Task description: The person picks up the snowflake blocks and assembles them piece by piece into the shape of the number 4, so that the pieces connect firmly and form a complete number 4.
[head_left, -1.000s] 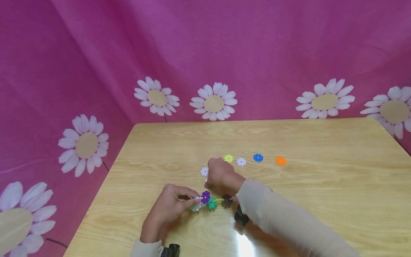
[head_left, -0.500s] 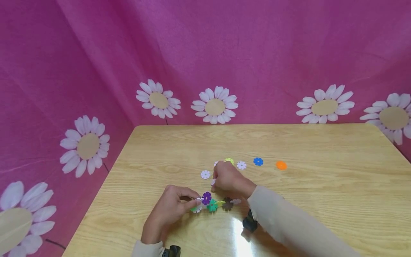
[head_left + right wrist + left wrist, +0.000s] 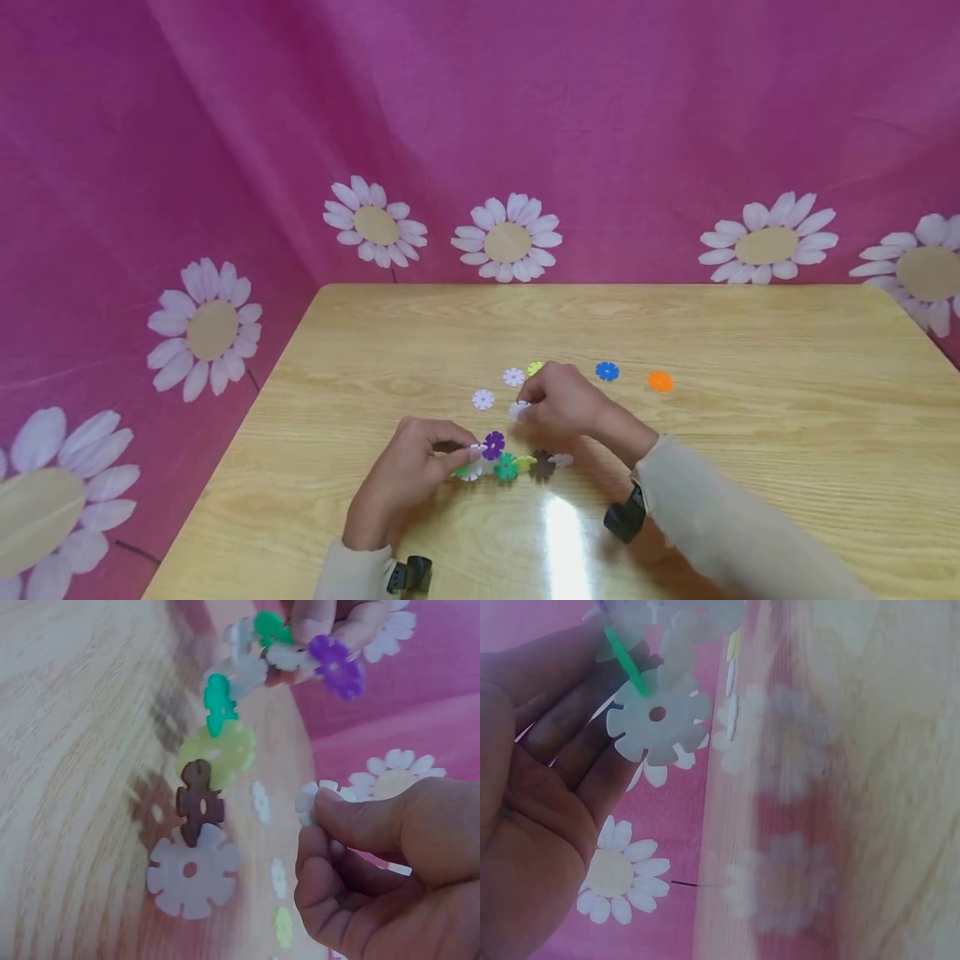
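My left hand (image 3: 420,462) pinches one end of a chain of slotted flower-shaped plastic discs. The chain holds a purple disc (image 3: 492,445), a teal-green disc (image 3: 506,467), a yellow disc (image 3: 217,754), a brown disc (image 3: 542,465) and, at its far end, a translucent whitish disc (image 3: 193,874). In the left wrist view, a whitish disc (image 3: 658,724) and a bright green disc (image 3: 626,660) interlock beside the fingers. Between thumb and fingers, my right hand (image 3: 567,402) pinches a separate white disc (image 3: 518,410), apart from the purple one.
Loose discs lie on the wooden table (image 3: 750,467) beyond the hands: two white discs, one nearer (image 3: 483,400) and one farther (image 3: 513,377), a partly hidden yellow-green disc (image 3: 535,367), a blue disc (image 3: 607,372) and an orange disc (image 3: 661,382). A pink flowered curtain (image 3: 622,125) stands behind.
My right hand has moved rightward with its white disc, uncovering a white disc on the table and covering another. My left hand keeps its grip on the chain, shifting only slightly.
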`<state>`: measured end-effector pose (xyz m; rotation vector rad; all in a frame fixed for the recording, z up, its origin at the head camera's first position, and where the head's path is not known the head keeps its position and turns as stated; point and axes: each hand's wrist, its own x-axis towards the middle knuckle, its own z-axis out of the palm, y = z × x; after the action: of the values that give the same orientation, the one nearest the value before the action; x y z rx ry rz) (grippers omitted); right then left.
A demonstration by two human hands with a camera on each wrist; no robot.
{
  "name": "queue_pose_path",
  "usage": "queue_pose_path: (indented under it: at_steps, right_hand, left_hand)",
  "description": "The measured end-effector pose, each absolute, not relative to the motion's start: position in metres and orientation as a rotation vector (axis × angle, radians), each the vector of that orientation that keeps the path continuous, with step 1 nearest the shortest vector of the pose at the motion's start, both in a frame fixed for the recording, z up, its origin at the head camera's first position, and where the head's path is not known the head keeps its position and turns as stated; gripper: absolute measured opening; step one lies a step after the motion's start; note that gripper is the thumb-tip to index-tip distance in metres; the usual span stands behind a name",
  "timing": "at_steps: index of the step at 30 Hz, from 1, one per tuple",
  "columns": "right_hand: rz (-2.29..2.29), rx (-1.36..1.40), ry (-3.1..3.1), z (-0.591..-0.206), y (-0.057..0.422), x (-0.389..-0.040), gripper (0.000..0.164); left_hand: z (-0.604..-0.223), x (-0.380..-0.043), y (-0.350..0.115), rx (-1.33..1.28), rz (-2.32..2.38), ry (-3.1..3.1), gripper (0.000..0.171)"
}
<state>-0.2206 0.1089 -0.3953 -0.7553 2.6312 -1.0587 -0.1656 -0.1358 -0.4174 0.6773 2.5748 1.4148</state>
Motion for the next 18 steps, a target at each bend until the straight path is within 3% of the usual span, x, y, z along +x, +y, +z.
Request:
queue_pose_path:
  at_steps: [18]
  right_hand:
    - [-1.106,-0.842,2.57,-0.371,0.123,-0.194,0.014]
  left_hand:
    - [-0.419,-0.168,-0.125,0.691,1.382,2.629,0.004]
